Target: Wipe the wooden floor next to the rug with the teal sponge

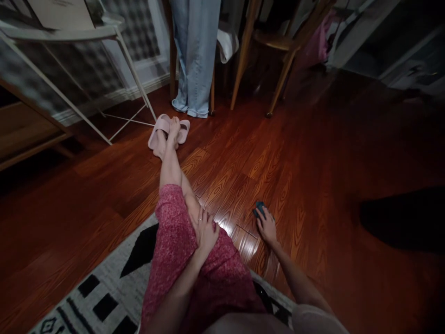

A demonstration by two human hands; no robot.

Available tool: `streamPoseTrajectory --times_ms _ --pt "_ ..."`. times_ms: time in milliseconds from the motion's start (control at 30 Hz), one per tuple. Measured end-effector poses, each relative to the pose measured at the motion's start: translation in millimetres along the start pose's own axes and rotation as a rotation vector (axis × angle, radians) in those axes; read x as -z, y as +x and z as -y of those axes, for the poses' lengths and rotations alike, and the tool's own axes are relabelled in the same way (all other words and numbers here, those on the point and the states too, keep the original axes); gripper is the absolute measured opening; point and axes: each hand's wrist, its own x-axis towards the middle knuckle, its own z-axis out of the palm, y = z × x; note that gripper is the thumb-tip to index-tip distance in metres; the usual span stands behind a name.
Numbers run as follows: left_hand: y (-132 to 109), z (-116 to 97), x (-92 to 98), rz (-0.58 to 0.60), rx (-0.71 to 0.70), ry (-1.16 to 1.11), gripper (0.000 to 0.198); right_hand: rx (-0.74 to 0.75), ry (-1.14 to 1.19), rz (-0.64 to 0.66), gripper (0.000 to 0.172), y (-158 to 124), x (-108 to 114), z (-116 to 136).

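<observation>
Right hand: the right hand (267, 227) was seen at lower centre-right of the frame, palm down on the wooden floor (313, 162), with its fingers laid over a small teal pad (259, 208).
Right grip: the fingers were stretched flat over the pad; whether they were curled round its far edge could not be told.
Teal pad: it was set on the bare floor just above and slightly left of the right hand in the frame, touching the fingertips and partly covered by them. Only its upper end was shown, so its long axis could not be judged.
Nearer hand: the right hand was on the pad. The left hand was well apart from it, across a strip of bare floor.
Left hand: the left hand (206, 232) was rested on the thigh, on the pink trousers (174, 232), at lower centre of the frame.
Left grip: released, the fingers spread loosely against the leg, with nothing held.
Legs: they were stretched towards upper centre-left, the feet resting on pale pink slippers (163, 127).
Rug: a black-and-white patterned rug (104, 287) was laid under the person at lower left.
Surroundings: a white table (114, 32) was seen at upper left, light blue jeans (194, 55) at top centre, and a wooden chair (278, 44) to their right.
</observation>
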Motion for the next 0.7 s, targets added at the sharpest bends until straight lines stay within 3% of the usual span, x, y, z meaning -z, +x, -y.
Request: streamPoseTrajectory --times_ms 100,167,233,300,367,533,633,700 --pt "-0.7 2.0 -3.8 0.006 0.004 -0.007 0.037 -0.307 -0.030 -0.155 0.057 45.0 -8.5 0.8" --pt "-1.2 2.8 -5.7 0.007 0.009 -0.005 0.037 -0.471 -0.024 -0.234 0.059 82.0 -15.7 18.4" --pt "-1.7 3.4 -7.4 0.003 0.019 0.002 0.037 -0.519 -0.005 -0.260 0.059 118.9 -22.5 46.6" --pt "-2.2 4.4 -8.9 -0.005 0.040 0.008 0.037 -0.407 0.019 -0.221 0.058 150.8 -28.5 82.8" --pt "-2.8 6.4 -10.3 -0.017 0.074 0.014 0.038 -0.178 0.047 -0.139 0.056 174.6 -34.4 125.0" --pt "-2.8 17.7 -13.2 -0.041 0.166 0.033 0.038 0.395 0.125 0.045 0.055 199.2 -50.5 232.5" --pt "2.9 26.9 -15.1 -0.043 0.205 0.039 0.035 0.623 0.170 0.091 0.052 208.7 -56.2 272.4" --pt "10.4 32.7 -16.8 -0.046 0.224 0.042 0.036 0.729 0.192 0.112 0.050 221.8 -56.4 280.6"
